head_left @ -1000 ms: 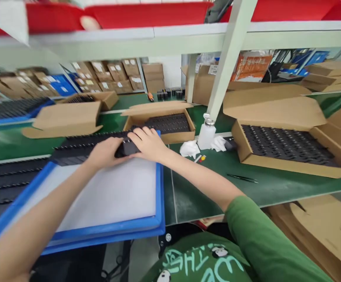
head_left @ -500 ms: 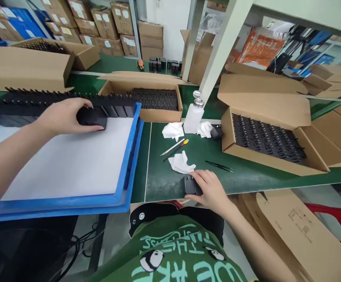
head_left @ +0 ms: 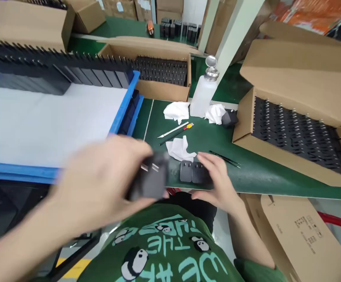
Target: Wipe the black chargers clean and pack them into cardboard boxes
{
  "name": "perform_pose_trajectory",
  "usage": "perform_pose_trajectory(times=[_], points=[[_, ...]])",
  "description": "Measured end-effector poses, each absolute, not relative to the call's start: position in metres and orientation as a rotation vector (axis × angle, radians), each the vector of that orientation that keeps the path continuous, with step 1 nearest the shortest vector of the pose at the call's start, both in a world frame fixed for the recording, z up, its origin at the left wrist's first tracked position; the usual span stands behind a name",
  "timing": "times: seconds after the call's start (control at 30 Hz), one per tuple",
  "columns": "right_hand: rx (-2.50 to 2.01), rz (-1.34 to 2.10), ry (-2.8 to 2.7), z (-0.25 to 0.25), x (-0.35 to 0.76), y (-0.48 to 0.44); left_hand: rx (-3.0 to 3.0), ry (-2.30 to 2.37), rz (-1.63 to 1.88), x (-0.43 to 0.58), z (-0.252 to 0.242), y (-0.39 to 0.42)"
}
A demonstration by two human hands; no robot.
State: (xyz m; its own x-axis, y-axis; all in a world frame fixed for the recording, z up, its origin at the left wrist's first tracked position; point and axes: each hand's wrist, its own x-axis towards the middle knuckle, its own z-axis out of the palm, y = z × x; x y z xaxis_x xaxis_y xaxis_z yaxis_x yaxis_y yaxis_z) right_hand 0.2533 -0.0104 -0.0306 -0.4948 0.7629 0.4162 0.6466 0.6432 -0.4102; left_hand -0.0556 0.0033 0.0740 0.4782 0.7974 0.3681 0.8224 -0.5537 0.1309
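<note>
My left hand (head_left: pixel 106 176), blurred by motion, is closed around a black plug adapter (head_left: pixel 151 178) with two metal prongs facing up. It is held in the air over the table's front edge; whether more than one is in the grip I cannot tell. Two black plug adapters (head_left: pixel 191 172) lie side by side on the green table. Beside the right one is my right hand (head_left: pixel 217 178), its fingers and thumb spread apart. A crumpled white cloth (head_left: pixel 180 148) lies just behind the pair. Rows of black adapters (head_left: pixel 100 76) stand in the blue-rimmed tray (head_left: pixel 119 123) at left.
An open carton (head_left: pixel 288 152) of adapters stands at right, another carton (head_left: pixel 161 92) at the back. A white pump bottle (head_left: pixel 202 94), a craft knife (head_left: pixel 173 130), a dark brush-like stick (head_left: pixel 175 135) and tweezers (head_left: pixel 225 158) sit on the table.
My left hand has come from the tray's row toward me and to the right, carrying a black adapter. My right hand's fingers have spread, and two adapters show beside it. The view has tilted down.
</note>
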Motion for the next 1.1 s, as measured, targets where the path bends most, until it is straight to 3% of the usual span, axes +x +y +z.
perform_pose_trajectory(times=[0.07, 0.23, 0.4, 0.5, 0.63, 0.8, 0.97, 1.1], points=[[-1.095, 0.28, -2.147, -0.027, 0.269, -0.014, -2.841, -1.216, -0.612, -0.015, 0.039, -0.01], [-1.266, 0.287, -1.977, -0.018, 0.299, -0.015, -2.841, -1.281, -0.645, 0.0, -0.017, 0.001], [-1.282, 0.237, -2.002, -0.003, 0.296, 0.006, -2.887, -1.228, -0.313, -0.017, -0.005, 0.018], [-1.242, 0.385, -2.231, 0.01, 0.278, 0.038, -2.887, -1.201, -0.236, -0.01, -0.003, 0.02], [-1.185, 0.845, -2.645, 0.022, 0.237, 0.092, -2.831, -1.237, -0.299, -0.001, -0.014, 0.015], [-1.359, 1.015, -2.853, 0.009, 0.186, 0.133, -2.801, -1.24, -0.471, -0.007, -0.024, 0.022], [-1.39, 0.88, -2.662, 0.018, 0.198, 0.129, -2.793, -1.204, -0.514, -0.002, -0.022, 0.036], [-1.309, 0.776, -2.058, 0.038, 0.257, 0.083, -2.82, -1.185, -0.404, 0.004, -0.017, 0.038]])
